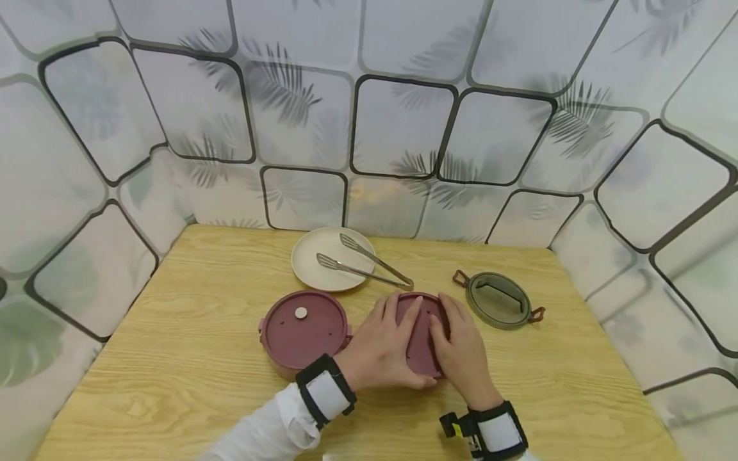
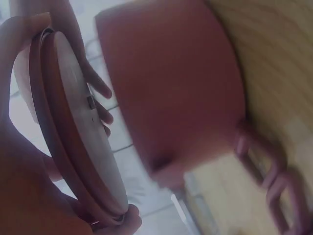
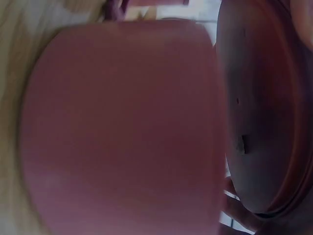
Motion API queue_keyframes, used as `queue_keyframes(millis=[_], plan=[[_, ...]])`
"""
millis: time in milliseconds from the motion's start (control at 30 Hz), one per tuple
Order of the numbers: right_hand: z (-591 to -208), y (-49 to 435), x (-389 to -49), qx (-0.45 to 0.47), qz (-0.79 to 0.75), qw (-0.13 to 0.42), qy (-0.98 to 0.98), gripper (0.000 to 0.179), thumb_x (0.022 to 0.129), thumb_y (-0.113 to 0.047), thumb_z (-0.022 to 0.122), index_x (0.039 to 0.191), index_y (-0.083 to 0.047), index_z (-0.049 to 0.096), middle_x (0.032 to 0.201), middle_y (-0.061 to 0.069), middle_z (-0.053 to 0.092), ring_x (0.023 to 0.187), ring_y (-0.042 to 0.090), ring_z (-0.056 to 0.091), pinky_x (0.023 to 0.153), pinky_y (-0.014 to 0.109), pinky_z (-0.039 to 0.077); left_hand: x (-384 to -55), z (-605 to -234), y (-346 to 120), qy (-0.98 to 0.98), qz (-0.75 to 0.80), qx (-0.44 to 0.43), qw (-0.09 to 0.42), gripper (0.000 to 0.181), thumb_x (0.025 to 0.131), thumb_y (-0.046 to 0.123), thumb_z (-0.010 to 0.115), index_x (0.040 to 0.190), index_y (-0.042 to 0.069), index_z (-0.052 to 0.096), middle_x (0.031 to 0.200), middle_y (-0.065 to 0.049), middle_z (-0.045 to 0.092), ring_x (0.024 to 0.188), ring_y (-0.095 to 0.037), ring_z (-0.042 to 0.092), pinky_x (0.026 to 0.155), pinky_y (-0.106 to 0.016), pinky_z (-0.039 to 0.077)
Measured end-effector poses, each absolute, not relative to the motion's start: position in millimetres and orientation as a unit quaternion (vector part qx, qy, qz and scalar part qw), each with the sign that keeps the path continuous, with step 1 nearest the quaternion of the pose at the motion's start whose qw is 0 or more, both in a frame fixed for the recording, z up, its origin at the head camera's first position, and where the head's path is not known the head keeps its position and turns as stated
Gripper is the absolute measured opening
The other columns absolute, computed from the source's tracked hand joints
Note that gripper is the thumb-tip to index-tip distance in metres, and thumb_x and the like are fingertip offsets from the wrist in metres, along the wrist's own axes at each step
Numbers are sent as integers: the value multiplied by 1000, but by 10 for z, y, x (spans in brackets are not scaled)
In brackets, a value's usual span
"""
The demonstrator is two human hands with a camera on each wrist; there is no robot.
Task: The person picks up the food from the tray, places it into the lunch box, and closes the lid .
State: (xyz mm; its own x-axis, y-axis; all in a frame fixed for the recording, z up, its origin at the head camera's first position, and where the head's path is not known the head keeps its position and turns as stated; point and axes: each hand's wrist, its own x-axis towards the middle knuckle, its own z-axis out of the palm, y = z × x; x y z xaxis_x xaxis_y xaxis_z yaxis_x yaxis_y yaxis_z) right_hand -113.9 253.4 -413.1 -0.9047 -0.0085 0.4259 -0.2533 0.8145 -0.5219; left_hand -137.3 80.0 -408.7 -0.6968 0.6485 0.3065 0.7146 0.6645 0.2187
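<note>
At lower centre of the head view, the left hand (image 1: 379,351) and right hand (image 1: 464,355) grip the maroon lid (image 1: 422,349) at its rim, fingers spread. The lid is held clear of the pot (image 2: 171,83) (both wrist views show the gap). A lidded pot (image 1: 302,336) stands left.

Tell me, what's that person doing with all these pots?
The person is holding a dark red lid with both hands, the left hand and the right hand gripping its edges. The lid is above a red pot, not touching it. Another red pot sits to the left with its lid on. Behind are a white plate with metal tongs lying across it and, off to the right, a small green pan.
</note>
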Motion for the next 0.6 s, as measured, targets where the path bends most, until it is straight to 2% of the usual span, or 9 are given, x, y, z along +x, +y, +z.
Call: queue_keyframes(millis=[267,600], plan=[[-4338,2629,-1113,55,288,185,-938,44,93,-23,50,130,-2,44,125,19,49,111,29,47,87,52,44,-1314,-4302,941,-906,-168,-376,97,123,57,85,53,146,11,12,140,-28,25,124,-36,30,95,-44,40],[-4371,2685,-1195,34,286,174,-942,43,94,-24,48,132,-4,44,123,19,50,107,30,50,84,53,45,-1379,-4346,1041,-911,-168,-363,97,122,58,85,51,147,12,9,141,-27,23,126,-36,26,97,-44,38]])
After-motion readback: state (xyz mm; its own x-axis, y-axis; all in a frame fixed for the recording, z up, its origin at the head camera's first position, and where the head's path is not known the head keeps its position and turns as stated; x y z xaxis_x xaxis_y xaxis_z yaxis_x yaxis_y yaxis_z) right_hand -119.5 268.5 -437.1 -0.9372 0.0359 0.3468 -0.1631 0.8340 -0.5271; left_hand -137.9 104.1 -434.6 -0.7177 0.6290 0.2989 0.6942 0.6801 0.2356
